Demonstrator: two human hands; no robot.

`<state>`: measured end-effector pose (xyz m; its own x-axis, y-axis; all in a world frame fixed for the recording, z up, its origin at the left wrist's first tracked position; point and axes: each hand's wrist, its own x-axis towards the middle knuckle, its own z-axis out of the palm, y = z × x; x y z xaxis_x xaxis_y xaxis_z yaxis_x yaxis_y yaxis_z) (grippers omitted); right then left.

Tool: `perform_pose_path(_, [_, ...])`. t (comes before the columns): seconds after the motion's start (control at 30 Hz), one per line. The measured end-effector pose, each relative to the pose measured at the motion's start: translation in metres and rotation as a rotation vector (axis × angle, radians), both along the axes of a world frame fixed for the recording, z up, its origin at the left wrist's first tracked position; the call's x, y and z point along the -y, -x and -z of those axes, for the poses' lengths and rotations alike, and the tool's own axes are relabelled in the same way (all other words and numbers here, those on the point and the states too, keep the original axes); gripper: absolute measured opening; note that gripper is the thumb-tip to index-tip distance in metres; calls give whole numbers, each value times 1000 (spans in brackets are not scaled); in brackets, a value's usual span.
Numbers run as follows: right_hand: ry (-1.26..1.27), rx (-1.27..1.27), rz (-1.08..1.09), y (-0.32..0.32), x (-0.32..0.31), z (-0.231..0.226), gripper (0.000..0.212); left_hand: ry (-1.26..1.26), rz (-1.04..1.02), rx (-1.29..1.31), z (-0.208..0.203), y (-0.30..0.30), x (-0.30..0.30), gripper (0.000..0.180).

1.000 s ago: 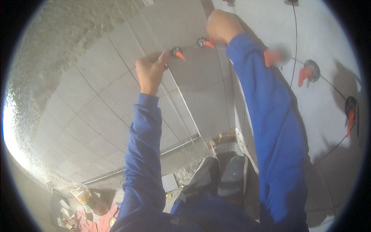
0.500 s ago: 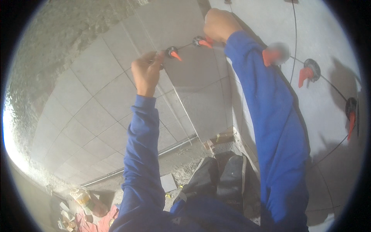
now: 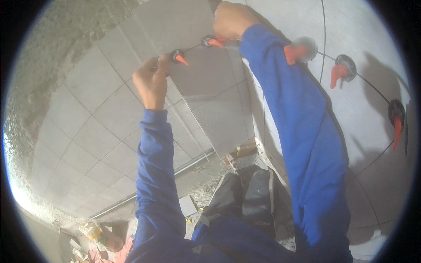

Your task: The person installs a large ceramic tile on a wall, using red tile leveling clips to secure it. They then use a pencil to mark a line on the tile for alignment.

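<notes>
My left hand (image 3: pixel 150 85) is closed in a pinch at the edge of a grey wall tile, just left of a tile leveling cap (image 3: pixel 179 57) with a black round base and red handle. What its fingers hold, if anything, is hidden. Higher up, my right hand (image 3: pixel 233 21) is curled closed near the corner where the two tiled walls meet. A second red-and-black leveling cap (image 3: pixel 212 41) lies on the joint just below it, and a bit of red shows by its fingers. I cannot make out what is in that hand.
On the right wall, more red-handled leveling caps (image 3: pixel 344 68) line a joint between pale large tiles (image 3: pixel 368 26). Bare rough plaster (image 3: pixel 57 48) borders the left wall tiles. Below lie a loose tile piece (image 3: pixel 187 206), a metal rail (image 3: pixel 149 188) and rubble with bags (image 3: pixel 98 234).
The whole view has shifted, so walls and hands sit a little further left and up. Both hands keep about the same places against the tiles, still closed.
</notes>
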<state>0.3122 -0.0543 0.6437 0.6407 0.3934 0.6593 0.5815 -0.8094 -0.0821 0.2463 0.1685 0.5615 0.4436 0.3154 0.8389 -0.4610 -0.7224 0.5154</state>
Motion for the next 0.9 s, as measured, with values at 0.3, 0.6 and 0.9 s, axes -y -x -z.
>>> perform_pose_path(0.3, [-56,-102,29,3,-3,-4,44,34,26,-21,-3,3,-2,35])
perform_pose_path(0.6, [43,-48,30,-1,2,-2,41,19,65,-71,-8,5,-4,32])
perform_pose_path(0.9, [250,149,65,-6,-2,1,42,11,146,-69,-5,9,-8,36])
